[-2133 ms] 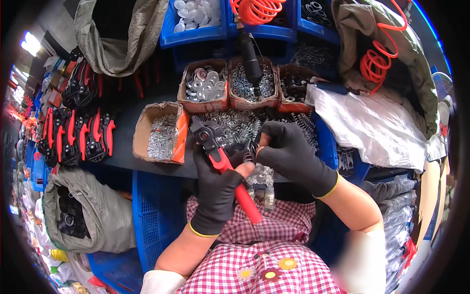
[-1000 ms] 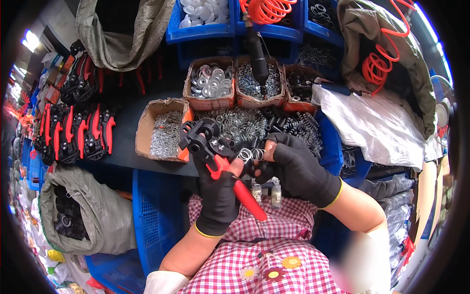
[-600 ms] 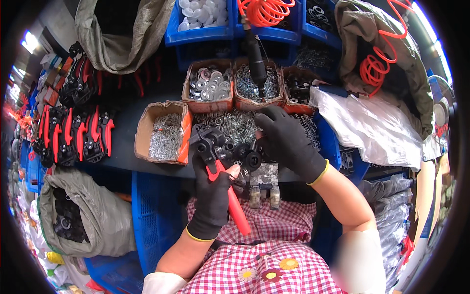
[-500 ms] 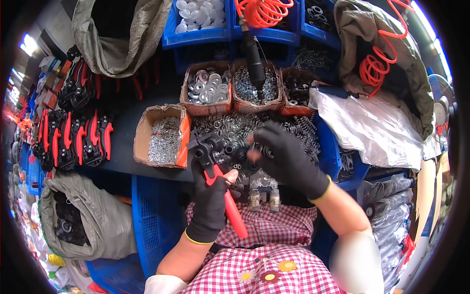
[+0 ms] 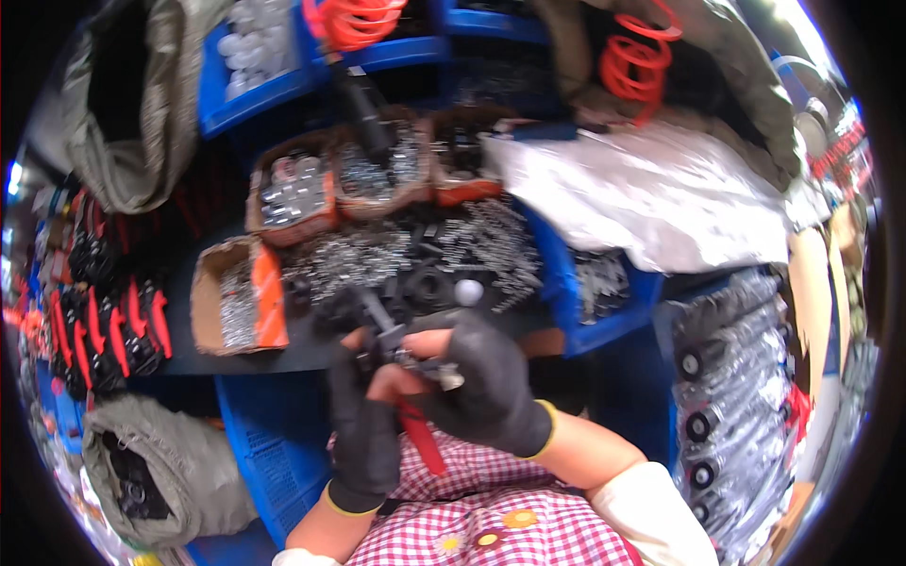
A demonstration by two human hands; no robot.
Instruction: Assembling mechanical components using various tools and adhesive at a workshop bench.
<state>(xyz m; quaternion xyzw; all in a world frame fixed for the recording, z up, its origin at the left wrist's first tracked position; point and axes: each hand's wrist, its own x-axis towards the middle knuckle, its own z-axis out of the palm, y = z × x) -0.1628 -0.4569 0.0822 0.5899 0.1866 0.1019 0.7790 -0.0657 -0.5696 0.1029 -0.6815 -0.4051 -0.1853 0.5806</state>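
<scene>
My left hand (image 5: 363, 439), in a black fingerless glove with a yellow hem, is closed around a black hand tool with a red handle (image 5: 422, 443). The handle points down toward my apron; the black head is up and blurred. My right hand (image 5: 486, 387), gloved alike, is bent over the tool's head, fingertips pinched against it. A small shiny metal piece (image 5: 449, 379) shows beside the right fingers; what exactly they grip is hidden. Just beyond the hands lies a heap of springs and small metal parts (image 5: 354, 255), with a white round piece (image 5: 468, 292) on its near side.
Open cardboard boxes of washers (image 5: 293, 193) and small fittings (image 5: 238, 307) border the heap. A black power driver (image 5: 363, 113) hangs from a red coiled hose (image 5: 359, 21). Red-handled tools (image 5: 113, 330) stand at left; a blue bin (image 5: 566, 283) and plastic sheeting (image 5: 651, 198) lie right.
My right hand has come down from above the parts heap to the tool in my left hand. The whole view has shifted and turned, and the tool is now partly covered by my fingers.
</scene>
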